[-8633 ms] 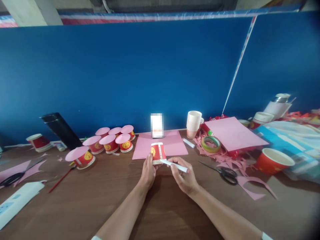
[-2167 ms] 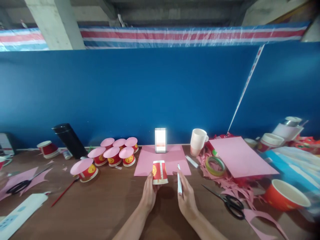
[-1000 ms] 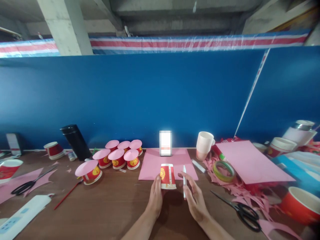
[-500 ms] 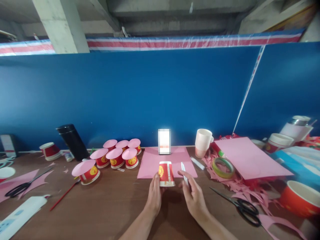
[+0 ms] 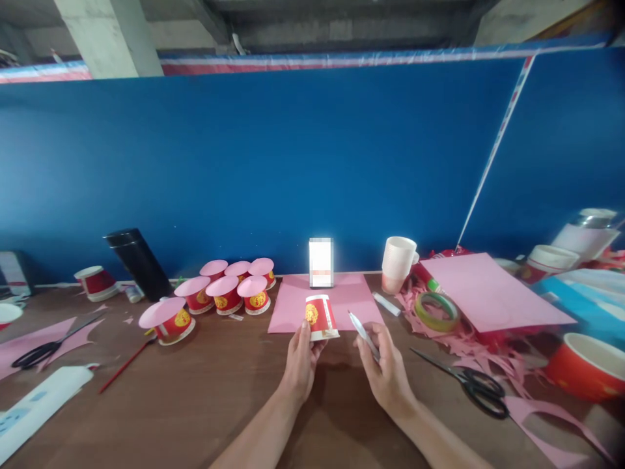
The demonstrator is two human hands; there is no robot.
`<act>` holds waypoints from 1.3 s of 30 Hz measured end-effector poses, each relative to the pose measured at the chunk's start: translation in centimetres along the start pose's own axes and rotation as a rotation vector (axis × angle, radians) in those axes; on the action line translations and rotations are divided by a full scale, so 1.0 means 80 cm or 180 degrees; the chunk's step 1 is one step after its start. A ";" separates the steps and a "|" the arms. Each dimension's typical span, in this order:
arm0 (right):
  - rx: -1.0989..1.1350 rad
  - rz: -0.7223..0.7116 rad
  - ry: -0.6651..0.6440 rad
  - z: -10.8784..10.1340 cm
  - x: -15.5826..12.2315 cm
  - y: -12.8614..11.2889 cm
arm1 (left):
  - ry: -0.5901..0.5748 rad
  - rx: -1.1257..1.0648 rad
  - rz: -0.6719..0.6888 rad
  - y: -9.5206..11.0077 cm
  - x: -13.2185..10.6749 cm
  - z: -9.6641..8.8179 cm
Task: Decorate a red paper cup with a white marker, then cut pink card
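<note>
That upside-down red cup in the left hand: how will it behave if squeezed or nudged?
The red cup looks like thin paper, so it is probably light and easily dented by a firm squeeze. Wide rim downward, it should sit steady, though a nudge would likely slide it.

Craft workbench in a bare industrial-type building, not a home. I sit at a brown wooden table (image 5: 170, 404) fenced by a blue partition board (image 5: 244, 163), with a raw concrete pillar (image 5: 88, 32) and striped tarp (image 5: 317, 62) above it. The table is littered with craft stuff: pink paper sheets (image 5: 293, 316), pink offcuts (image 5: 469, 348), scissors (image 5: 469, 381), tape roll (image 5: 437, 326), stacked white cups (image 5: 398, 264), and a batch of pink-capped red cups (image 5: 229, 290) (same kind as the red paper cup (image 5: 319, 317) I hold). Power strip (image 5: 34, 407) at the left edge.
</note>
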State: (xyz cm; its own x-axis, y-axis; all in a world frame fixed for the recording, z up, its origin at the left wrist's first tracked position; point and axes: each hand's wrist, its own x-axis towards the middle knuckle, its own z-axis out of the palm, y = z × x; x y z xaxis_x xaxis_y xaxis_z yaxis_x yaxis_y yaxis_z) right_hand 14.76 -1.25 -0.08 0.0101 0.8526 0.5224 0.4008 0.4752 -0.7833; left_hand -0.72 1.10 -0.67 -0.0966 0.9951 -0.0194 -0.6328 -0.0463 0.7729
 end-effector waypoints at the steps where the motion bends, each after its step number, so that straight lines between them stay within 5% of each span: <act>1: -0.0038 0.0003 -0.0027 0.000 0.001 -0.001 | -0.0009 -0.0008 0.0003 0.000 0.000 0.000; 14: -0.0518 -0.0244 -0.0245 -0.004 -0.002 -0.013 | -0.0230 0.0155 -0.0014 -0.003 0.001 -0.001; 21: -0.0265 -0.0422 -0.0105 -0.006 -0.001 -0.014 | -0.0053 0.0079 -0.0138 -0.004 0.004 -0.001; 27: 0.0093 -0.0195 -0.0472 -0.001 -0.006 -0.019 | -0.0061 0.0093 -0.0186 -0.001 0.003 0.001; 39: 0.0075 -0.0383 0.0125 -0.011 -0.006 -0.025 | -0.0162 0.0294 -0.0143 -0.003 0.003 0.000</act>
State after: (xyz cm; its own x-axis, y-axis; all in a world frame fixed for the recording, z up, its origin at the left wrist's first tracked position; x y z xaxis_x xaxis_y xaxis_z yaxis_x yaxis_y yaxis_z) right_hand 14.76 -2.79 1.59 -0.0007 0.7801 0.6256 0.3795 0.5790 -0.7216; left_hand -0.63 1.35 -0.86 -0.0289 0.9993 -0.0249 -0.5619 0.0044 0.8272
